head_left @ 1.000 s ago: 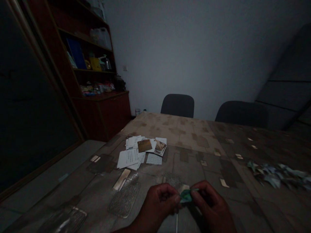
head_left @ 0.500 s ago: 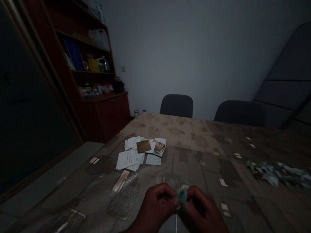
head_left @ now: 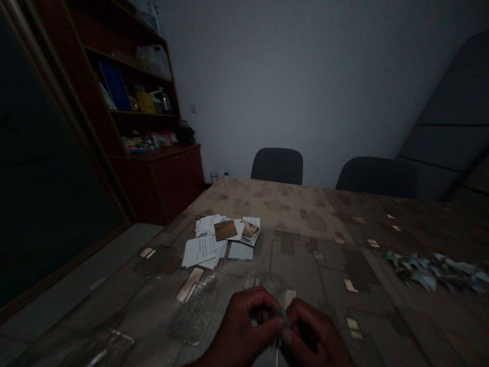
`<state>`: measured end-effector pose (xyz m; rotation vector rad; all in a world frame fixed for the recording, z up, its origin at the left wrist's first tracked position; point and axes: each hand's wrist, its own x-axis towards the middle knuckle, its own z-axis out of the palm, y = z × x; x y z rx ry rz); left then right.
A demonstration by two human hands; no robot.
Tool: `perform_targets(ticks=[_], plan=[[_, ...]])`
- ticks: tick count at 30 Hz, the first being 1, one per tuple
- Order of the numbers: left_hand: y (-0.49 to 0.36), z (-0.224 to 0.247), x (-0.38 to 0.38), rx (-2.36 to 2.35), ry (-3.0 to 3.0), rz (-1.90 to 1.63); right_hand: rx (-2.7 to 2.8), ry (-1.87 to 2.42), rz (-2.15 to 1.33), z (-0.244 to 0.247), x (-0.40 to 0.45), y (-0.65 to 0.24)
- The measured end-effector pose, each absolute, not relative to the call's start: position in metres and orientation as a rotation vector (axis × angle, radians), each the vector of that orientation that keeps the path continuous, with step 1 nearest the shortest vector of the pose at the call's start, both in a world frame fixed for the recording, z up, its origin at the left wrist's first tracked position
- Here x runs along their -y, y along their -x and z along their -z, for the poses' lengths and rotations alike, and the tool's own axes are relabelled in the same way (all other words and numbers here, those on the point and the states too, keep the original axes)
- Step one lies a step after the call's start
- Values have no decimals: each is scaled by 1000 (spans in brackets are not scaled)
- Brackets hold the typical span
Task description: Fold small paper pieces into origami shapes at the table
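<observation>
Low in the view, over the near side of the table, my left hand [head_left: 246,323] and my right hand [head_left: 315,331] meet at the fingertips. Pinched between them is a small greenish piece of folded paper [head_left: 283,312], mostly covered by fingers and thumbs. Both hands are closed on it. Farther off to the right lies a heap of small folded papers [head_left: 435,270] in pale green and grey. Ahead and to the left is a loose spread of printed cards [head_left: 200,250], some with pictures on top.
A patterned cloth covers the table [head_left: 301,214]. Two dark chairs [head_left: 277,165] stand at its far side. A red-brown cabinet with shelves [head_left: 178,176] holds bottles, boxes and a kettle at the left. The room is dim.
My hands have drawn closer together, and the fingers now cover more of the folded paper. The cards and the heap have stayed in place.
</observation>
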<state>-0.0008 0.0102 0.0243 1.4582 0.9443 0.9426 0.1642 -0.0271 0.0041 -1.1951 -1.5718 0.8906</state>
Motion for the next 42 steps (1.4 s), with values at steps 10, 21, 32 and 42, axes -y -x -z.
perform_targets(ticks=[10,21,32,42], plan=[[-4,22,-17,-796,-1019,-876,1402,1288,-1026,-6,28,-165],[4,-23,-10,-1033,-1508,-820,1733,1263,-764,-21,23,-179],[2,-11,-13,-838,-1089,-898,1504,1311,-952,-17,25,-169],[1,-11,-10,-895,-1148,-889,1509,1318,-945,-9,25,-172]])
